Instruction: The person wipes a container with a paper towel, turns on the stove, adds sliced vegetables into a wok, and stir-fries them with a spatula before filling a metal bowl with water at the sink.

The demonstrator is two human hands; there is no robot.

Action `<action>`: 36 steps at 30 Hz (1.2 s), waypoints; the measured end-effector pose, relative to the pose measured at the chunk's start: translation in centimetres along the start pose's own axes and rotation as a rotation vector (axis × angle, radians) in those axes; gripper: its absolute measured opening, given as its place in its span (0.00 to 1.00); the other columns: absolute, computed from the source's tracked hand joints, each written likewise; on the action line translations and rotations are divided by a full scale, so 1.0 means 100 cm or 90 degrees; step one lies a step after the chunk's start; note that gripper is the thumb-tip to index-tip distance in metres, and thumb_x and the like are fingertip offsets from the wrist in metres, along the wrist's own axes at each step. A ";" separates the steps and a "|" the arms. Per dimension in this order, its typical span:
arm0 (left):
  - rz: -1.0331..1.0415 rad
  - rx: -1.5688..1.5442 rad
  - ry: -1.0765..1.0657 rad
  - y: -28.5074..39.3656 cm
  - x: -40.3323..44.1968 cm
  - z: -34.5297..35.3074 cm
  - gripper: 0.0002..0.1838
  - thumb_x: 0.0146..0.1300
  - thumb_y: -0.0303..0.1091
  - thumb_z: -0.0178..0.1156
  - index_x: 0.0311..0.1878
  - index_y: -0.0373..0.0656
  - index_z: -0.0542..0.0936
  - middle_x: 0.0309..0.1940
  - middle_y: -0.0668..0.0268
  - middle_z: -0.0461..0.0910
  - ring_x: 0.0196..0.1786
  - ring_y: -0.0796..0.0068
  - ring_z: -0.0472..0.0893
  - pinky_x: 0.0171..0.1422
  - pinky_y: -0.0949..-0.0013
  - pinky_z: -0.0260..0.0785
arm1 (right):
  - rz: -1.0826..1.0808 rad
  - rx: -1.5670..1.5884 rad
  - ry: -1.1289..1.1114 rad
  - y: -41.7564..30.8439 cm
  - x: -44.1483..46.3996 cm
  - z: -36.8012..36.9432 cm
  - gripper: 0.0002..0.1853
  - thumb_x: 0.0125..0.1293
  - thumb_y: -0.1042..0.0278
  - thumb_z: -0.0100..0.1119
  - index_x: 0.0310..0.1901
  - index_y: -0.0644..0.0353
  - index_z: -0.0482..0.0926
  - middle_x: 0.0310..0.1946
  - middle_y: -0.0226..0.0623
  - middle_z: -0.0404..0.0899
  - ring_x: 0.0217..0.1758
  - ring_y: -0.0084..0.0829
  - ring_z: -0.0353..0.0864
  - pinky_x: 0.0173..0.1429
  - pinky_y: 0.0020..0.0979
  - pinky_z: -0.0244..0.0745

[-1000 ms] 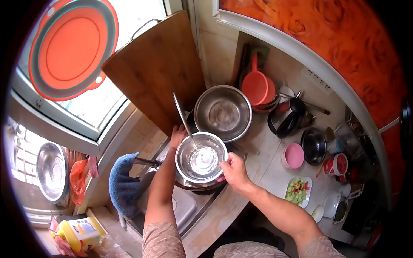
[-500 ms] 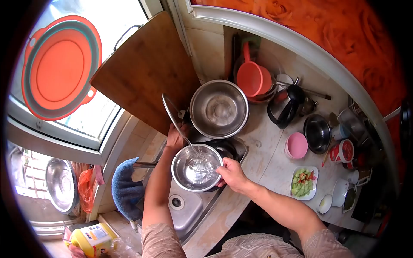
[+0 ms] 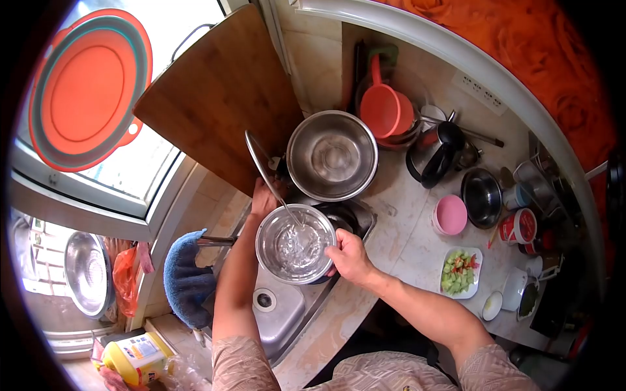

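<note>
My right hand (image 3: 350, 255) grips the rim of a small steel bowl (image 3: 295, 244), thumb on top. Water runs from a curved metal spout (image 3: 264, 171) into this bowl, and its surface is rippled. Behind the spout, my left hand (image 3: 266, 197) reaches to the base of the tap; its fingers are mostly hidden. Under the bowl lies the steel sink (image 3: 277, 319), its drain showing. A dark pan (image 3: 342, 217) is partly covered by the small bowl. Just beyond stands a large steel basin (image 3: 332, 155).
A wooden board (image 3: 225, 98) leans behind the sink. A blue cloth (image 3: 186, 280) hangs at the left. To the right are a kettle (image 3: 433, 153), a pink cup (image 3: 450, 215), a black bowl (image 3: 481, 197) and a tray of chopped vegetables (image 3: 460, 274).
The small bowl and my right hand have shifted slightly left, uncovering the sink drain and more of the dark pan. The camera view has also shifted.
</note>
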State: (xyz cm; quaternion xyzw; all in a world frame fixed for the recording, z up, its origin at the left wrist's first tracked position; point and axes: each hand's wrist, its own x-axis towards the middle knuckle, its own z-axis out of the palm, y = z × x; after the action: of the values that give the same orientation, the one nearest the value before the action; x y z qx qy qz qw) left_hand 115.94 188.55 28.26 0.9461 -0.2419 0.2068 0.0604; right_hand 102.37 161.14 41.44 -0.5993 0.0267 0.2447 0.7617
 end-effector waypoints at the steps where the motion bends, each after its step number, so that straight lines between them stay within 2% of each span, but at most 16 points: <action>1: -0.006 -0.001 -0.004 -0.001 -0.001 0.001 0.04 0.53 0.37 0.59 0.31 0.50 0.80 0.31 0.69 0.78 0.43 0.67 0.77 0.53 0.57 0.64 | -0.022 -0.011 0.013 0.001 0.000 -0.001 0.09 0.61 0.78 0.52 0.27 0.61 0.63 0.21 0.35 0.74 0.18 0.25 0.79 0.17 0.25 0.75; 3: 0.009 0.003 0.017 0.000 0.001 0.000 0.04 0.54 0.37 0.59 0.27 0.50 0.79 0.29 0.69 0.77 0.42 0.67 0.77 0.52 0.57 0.64 | -0.058 -0.018 0.050 -0.002 -0.001 -0.001 0.10 0.61 0.78 0.52 0.26 0.61 0.62 0.19 0.34 0.72 0.17 0.26 0.80 0.16 0.26 0.74; 8: 0.029 0.027 0.021 0.005 0.006 -0.008 0.05 0.54 0.38 0.58 0.26 0.50 0.78 0.29 0.68 0.77 0.41 0.67 0.77 0.51 0.56 0.65 | -0.073 -0.054 0.089 -0.007 -0.007 -0.003 0.10 0.62 0.78 0.51 0.26 0.61 0.62 0.21 0.35 0.72 0.17 0.26 0.79 0.16 0.25 0.74; 10: 0.023 0.052 -0.022 0.005 0.005 -0.008 0.05 0.54 0.38 0.58 0.26 0.50 0.78 0.29 0.68 0.77 0.40 0.67 0.76 0.51 0.55 0.64 | -0.093 -0.020 0.125 -0.010 -0.007 -0.002 0.10 0.62 0.78 0.51 0.26 0.62 0.62 0.21 0.35 0.73 0.17 0.26 0.79 0.16 0.25 0.74; 16: -0.023 0.001 0.003 0.009 0.008 -0.011 0.06 0.56 0.37 0.58 0.26 0.49 0.78 0.28 0.67 0.78 0.40 0.66 0.76 0.51 0.55 0.65 | -0.046 -0.018 0.092 -0.006 -0.012 -0.005 0.09 0.61 0.79 0.52 0.27 0.62 0.62 0.20 0.36 0.72 0.17 0.27 0.79 0.15 0.26 0.74; 20: 0.033 0.080 0.045 0.007 0.012 -0.009 0.03 0.49 0.36 0.61 0.25 0.51 0.80 0.25 0.68 0.78 0.39 0.68 0.78 0.48 0.59 0.64 | -0.041 -0.012 0.087 -0.004 -0.012 -0.005 0.10 0.61 0.80 0.52 0.26 0.61 0.61 0.20 0.36 0.72 0.17 0.27 0.80 0.15 0.26 0.74; 24: 0.007 0.084 -0.037 0.011 0.012 -0.016 0.08 0.56 0.35 0.56 0.33 0.48 0.83 0.35 0.67 0.82 0.44 0.66 0.77 0.55 0.55 0.65 | -0.042 0.002 0.079 -0.001 -0.013 -0.006 0.10 0.62 0.79 0.52 0.27 0.61 0.62 0.21 0.35 0.72 0.17 0.27 0.80 0.16 0.26 0.75; 28: 0.028 0.073 -0.035 0.009 0.012 -0.014 0.10 0.55 0.34 0.55 0.36 0.46 0.83 0.36 0.66 0.82 0.45 0.66 0.78 0.53 0.55 0.66 | -0.039 0.004 0.078 0.000 -0.015 -0.005 0.08 0.62 0.79 0.52 0.28 0.62 0.63 0.22 0.35 0.73 0.18 0.26 0.81 0.16 0.25 0.75; 36: 0.028 0.085 0.013 0.008 0.011 -0.007 0.05 0.51 0.33 0.57 0.29 0.47 0.81 0.29 0.67 0.78 0.40 0.66 0.77 0.47 0.57 0.70 | -0.030 0.019 0.069 -0.001 -0.018 -0.004 0.06 0.63 0.78 0.51 0.30 0.64 0.65 0.23 0.37 0.75 0.19 0.27 0.81 0.18 0.24 0.76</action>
State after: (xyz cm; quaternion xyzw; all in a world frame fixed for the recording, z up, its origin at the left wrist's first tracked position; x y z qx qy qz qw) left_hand 116.16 187.56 29.35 0.9403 -0.2475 0.2337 -0.0049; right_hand 100.94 160.13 42.04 -0.6006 0.0572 0.1932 0.7737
